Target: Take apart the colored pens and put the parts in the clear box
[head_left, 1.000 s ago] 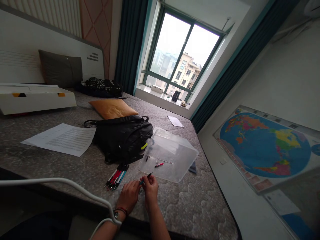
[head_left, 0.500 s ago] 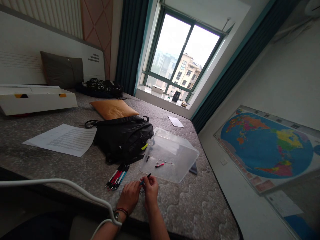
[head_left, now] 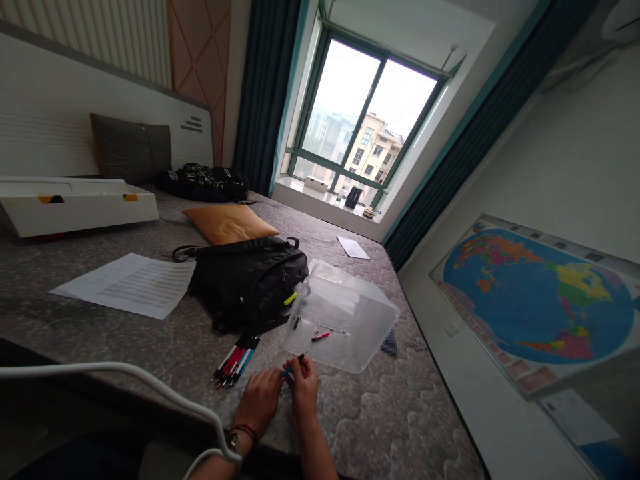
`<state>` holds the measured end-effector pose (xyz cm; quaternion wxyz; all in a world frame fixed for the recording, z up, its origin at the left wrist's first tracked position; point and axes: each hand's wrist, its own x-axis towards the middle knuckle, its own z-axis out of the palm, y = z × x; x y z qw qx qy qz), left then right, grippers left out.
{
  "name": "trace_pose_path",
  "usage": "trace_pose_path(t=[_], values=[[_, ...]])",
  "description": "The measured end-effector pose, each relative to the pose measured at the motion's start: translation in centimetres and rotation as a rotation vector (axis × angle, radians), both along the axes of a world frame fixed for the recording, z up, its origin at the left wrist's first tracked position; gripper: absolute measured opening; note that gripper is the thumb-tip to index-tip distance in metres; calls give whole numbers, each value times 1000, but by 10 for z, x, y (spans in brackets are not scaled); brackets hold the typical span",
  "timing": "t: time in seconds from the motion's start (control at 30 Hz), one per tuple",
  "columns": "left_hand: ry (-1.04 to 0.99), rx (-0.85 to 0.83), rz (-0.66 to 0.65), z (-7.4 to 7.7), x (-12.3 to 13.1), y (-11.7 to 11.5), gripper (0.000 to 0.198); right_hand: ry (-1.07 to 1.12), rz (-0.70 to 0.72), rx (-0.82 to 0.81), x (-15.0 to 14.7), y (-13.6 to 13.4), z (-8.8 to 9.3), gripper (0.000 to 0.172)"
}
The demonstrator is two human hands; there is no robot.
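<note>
1. Head view: the left hand [head_left: 259, 399] and right hand [head_left: 303, 390] hide much of the pen [head_left: 287, 371]. A cable [head_left: 150, 377] crosses the left forearm, and both forearms are cut off below. Small bits [head_left: 321, 337] at the clear box [head_left: 370, 333] are hard to name.
2. The pen lies between the two hands' fingertips, above the mattress [head_left: 360, 420], dark end toward the box; the pen bundle [head_left: 235, 362] rests just left of the left hand.
3. The hands meet closely, fingers curled, both pinching the pen.
</note>
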<state>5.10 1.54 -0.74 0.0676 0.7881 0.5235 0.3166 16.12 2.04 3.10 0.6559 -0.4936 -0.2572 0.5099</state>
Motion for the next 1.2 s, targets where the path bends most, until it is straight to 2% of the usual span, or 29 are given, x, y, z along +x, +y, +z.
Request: trace_pose_path(t=[0.07, 0.13, 0.23, 0.33, 0.5, 0.57, 0.77, 1.0, 1.2], values=[[-7, -2, -2, 0, 0, 0, 35, -3, 44, 21, 1, -1, 2, 50], [-2, -5, 1, 1, 0, 0, 34, -25, 52, 32, 2, -2, 3, 49], [22, -13, 8, 5, 0, -2, 32, -53, -24, 14, 3, 0, 2, 40], [47, -11, 11, 12, 0, -3, 30, -36, -75, -30, 5, -1, 4, 40], [68, -16, 17, 16, 2, -6, 28, 9, 47, -7, 13, -11, 12, 51], [66, -11, 15, 15, 2, -7, 26, -12, 38, -14, 15, -14, 12, 50], [59, 7, 4, 10, 2, -6, 25, 13, -122, -51, 13, -11, -1, 46], [38, 23, 13, 10, 2, -6, 27, 97, -29, -46, 26, -21, -24, 51], [16, 36, 12, 10, 1, -7, 24, 218, -15, -31, 31, -22, -18, 51]])
